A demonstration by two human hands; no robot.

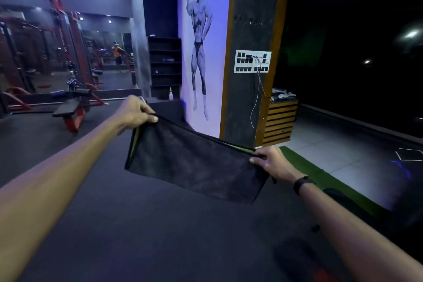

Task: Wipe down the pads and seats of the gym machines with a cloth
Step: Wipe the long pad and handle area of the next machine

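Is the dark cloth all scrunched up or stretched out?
Stretched out: the left hand and right hand pinch opposite top corners of the cloth.

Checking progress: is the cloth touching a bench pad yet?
No, both the left hand and right hand hold the cloth stretched in mid-air, away from the bench.

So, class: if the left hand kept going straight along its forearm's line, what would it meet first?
Probably the low dark platform just beyond the left hand, ahead of the shelf; depth is unclear.

The cloth (196, 162) hides the right hand (272, 162) fingertips; the far gym machines (57, 57) look blurred, perhaps mirrored.
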